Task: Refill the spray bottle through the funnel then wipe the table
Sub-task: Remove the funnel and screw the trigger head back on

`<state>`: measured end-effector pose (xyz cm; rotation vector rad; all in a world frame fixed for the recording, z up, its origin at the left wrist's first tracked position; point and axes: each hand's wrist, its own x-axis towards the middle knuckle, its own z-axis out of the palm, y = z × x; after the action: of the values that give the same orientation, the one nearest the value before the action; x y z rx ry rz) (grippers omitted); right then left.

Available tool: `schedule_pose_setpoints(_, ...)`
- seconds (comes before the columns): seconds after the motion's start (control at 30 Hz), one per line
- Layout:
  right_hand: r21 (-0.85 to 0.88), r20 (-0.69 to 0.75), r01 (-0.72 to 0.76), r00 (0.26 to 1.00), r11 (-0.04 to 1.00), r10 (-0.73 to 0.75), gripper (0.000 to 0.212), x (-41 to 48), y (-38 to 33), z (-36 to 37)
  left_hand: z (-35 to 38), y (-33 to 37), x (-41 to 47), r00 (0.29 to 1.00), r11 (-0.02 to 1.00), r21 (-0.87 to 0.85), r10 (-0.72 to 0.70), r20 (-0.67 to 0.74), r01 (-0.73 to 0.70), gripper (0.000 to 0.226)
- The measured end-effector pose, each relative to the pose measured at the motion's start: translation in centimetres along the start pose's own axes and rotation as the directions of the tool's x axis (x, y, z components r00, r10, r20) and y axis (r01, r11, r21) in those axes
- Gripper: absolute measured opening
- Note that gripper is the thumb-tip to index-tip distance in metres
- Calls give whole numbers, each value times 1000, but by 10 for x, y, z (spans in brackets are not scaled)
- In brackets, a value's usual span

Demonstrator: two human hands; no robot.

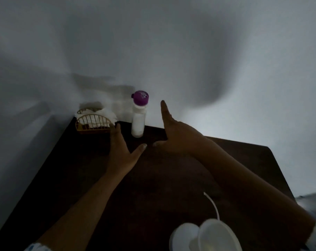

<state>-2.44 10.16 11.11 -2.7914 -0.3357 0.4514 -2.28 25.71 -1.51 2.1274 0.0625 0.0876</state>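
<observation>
A dark brown table stands against a pale grey-white wall in dim light, seen from the head camera.

At the table's far left corner sits a golden wire basket holding white tissues. Just right of it, near the far edge, a white bottle with a purple cap stands upright, and neither hand holds it.

Both bare forearms reach out over the tabletop. The left hand has its fingers straight and together and its thumb spread wide. Its fingertips lie just beside the basket's right end, and contact cannot be told. The right hand is likewise flat, its fingers pointing up toward the wall. The two thumb tips nearly meet in front of the bottle. Neither hand holds anything.

At the near edge, below the right forearm, lies a white funnel, with a thin white tube curving up beside it.
</observation>
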Motion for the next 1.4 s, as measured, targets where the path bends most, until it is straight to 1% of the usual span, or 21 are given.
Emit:
schedule_pose_setpoints(0.07,45,32,-26,999,999,24,113,-36,4,-1,-2,8,-36,997,995,-90,35,70,-29,103)
schedule_pose_setpoints(0.13,95,81,-59,995,994,51,110,-75,9,-1,-6,18,-74,978,975,-221,59,202,-13,101)
schedule_pose_setpoints(0.2,147,120,-109,989,983,92,107,-113,17,2,-11,31,-110,936,942,-333,80,342,41,96)
schedule_pose_setpoints(0.23,178,129,-136,985,975,114,105,-132,23,5,-14,36,-126,911,929,-365,102,400,57,88)
schedule_pose_setpoints(0.3,249,127,-182,980,951,154,100,-166,35,17,-19,48,-156,866,918,-389,131,483,78,72)
schedule_pose_setpoints(0.33,280,117,-194,979,940,167,98,-180,39,24,-21,52,-168,848,915,-393,134,513,93,70)
schedule_pose_setpoints(0.4,313,96,-209,978,926,188,102,-206,41,38,-23,58,-189,821,910,-390,114,559,139,75)
schedule_pose_setpoints(0.43,307,87,-210,977,928,192,106,-217,40,45,-23,59,-197,819,904,-395,100,565,162,79)
schedule_pose_setpoints(0.53,263,72,-175,984,949,161,116,-239,30,59,-21,53,-214,844,877,-434,63,532,208,96)
schedule_pose_setpoints(0.6,186,75,-124,991,975,112,117,-245,23,65,-19,47,-221,825,866,-442,65,561,232,96)
schedule_pose_setpoints(0.63,130,66,-106,993,986,98,116,-244,20,68,-17,44,-224,809,879,-420,72,584,226,94)
schedule_pose_setpoints(0.73,36,33,-93,995,995,92,108,-236,17,73,-3,39,-230,769,949,-285,81,635,135,91)
schedule_pose_setpoints(0.83,29,6,-80,997,996,80,94,-229,18,77,20,42,-231,753,978,-207,136,644,-1,90)
schedule_pose_setpoints(0.87,36,-6,-78,997,996,78,89,-228,19,78,30,42,-231,747,987,-159,133,651,-36,89)
schedule_pose_setpoints(0.93,64,-10,-83,996,995,83,82,-226,20,78,45,46,-232,740,998,-46,63,670,-43,83)
schedule_pose_setpoints(1.0,92,-10,-92,996,991,93,80,-225,22,78,57,47,-233,755,1000,16,-6,655,-6,68)
schedule_pose_setpoints(1.1,173,-64,-110,990,979,123,80,-227,31,78,66,41,-234,827,999,-23,47,560,-42,44)
schedule_pose_setpoints(1.17,260,-128,-114,980,959,151,79,-231,39,78,68,36,-232,851,997,-1,64,522,-74,42)
schedule_pose_setpoints(1.23,344,-179,-119,965,931,189,79,-236,49,79,70,33,-230,856,995,38,59,514,-92,42)
schedule_pose_setpoints(1.4,536,-237,-84,940,840,246,77,-244,68,92,70,34,-228,851,987,79,80,519,-141,45)
